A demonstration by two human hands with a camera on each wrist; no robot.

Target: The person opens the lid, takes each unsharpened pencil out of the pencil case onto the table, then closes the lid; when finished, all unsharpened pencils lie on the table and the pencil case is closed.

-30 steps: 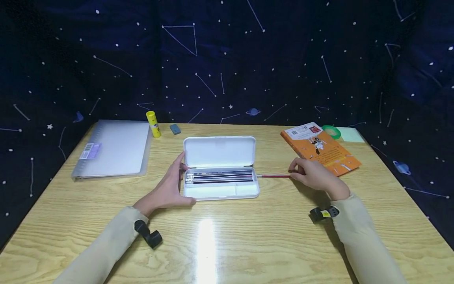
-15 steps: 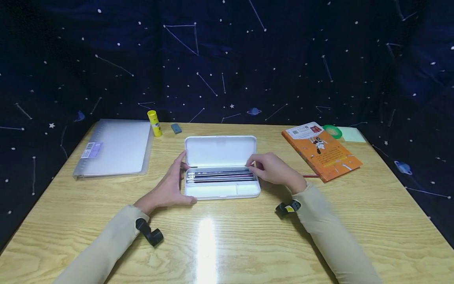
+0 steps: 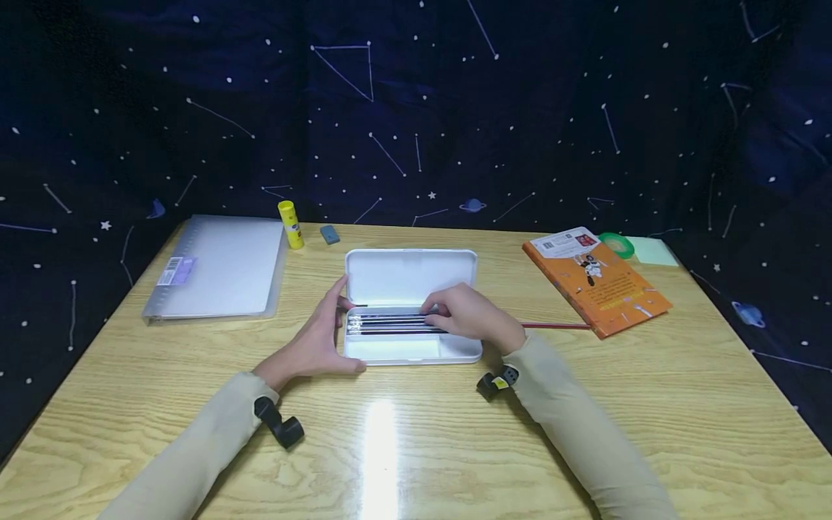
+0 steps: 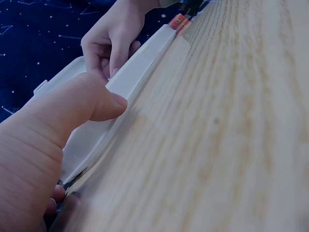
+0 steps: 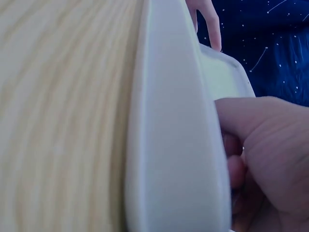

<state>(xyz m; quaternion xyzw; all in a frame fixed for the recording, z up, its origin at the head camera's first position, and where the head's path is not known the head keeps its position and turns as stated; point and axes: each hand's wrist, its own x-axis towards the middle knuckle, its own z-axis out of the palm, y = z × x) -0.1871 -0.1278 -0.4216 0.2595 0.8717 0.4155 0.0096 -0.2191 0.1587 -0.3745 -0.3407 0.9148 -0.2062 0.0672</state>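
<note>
Pencil case (image 3: 393, 351): white, open, dark pencils (image 3: 390, 324) inside.

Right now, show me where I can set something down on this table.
Widest: the table in front of the open pencil case, between left sleeve and right sleeve. Smaller: behind the red pencil, between case and orange book. Crowded: the back right, where book, green tape and pale paper bunch up, and the case, with left hand and right hand at it.
</note>
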